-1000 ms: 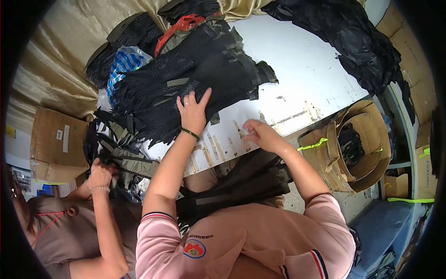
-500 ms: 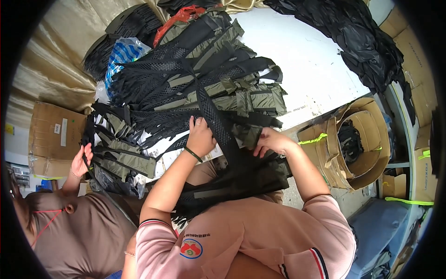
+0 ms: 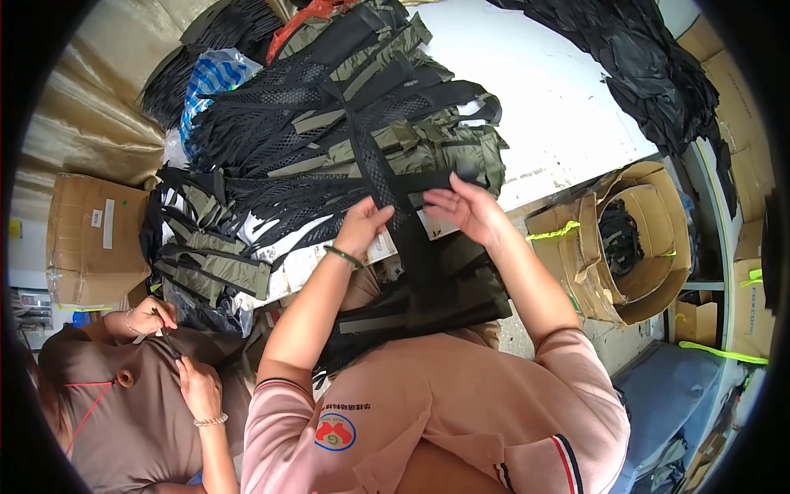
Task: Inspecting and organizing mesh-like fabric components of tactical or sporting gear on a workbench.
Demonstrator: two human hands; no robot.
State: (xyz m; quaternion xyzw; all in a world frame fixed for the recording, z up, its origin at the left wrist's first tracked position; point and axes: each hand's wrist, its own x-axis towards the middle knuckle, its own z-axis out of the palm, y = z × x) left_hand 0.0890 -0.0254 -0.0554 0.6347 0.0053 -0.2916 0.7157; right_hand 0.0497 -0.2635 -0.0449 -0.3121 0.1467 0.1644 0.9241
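A long black mesh strap (image 3: pixel 374 165) runs from the pile on the table down toward my lap. My left hand (image 3: pixel 360 229), with a dark green bangle on its wrist, is at the strap's left edge, its thumb and curled fingers closed on it. To the right, my right hand (image 3: pixel 471 212) is raised with its fingers apart, beside a black strip (image 3: pixel 424 180) that crosses the pile's near edge. Dark fabric pieces (image 3: pixel 428 305) lie over my lap below both hands. Olive-green and black strap pieces (image 3: pixel 411 140) are heaped beyond them.
On the left a co-worker's hands (image 3: pixel 197 387) hold a thin black strip. Olive pieces (image 3: pixel 214 276) lie at the table's left end, near a cardboard box (image 3: pixel 99 239). An open carton (image 3: pixel 588 255) stands at right; black fabric (image 3: pixel 625 66) covers the white table's (image 3: pixel 535 99) far right.
My right hand has moved up and away from the dark olive piece, and its fingers have spread. My left hand has shifted slightly right. The co-worker's hand has drawn back from the table.
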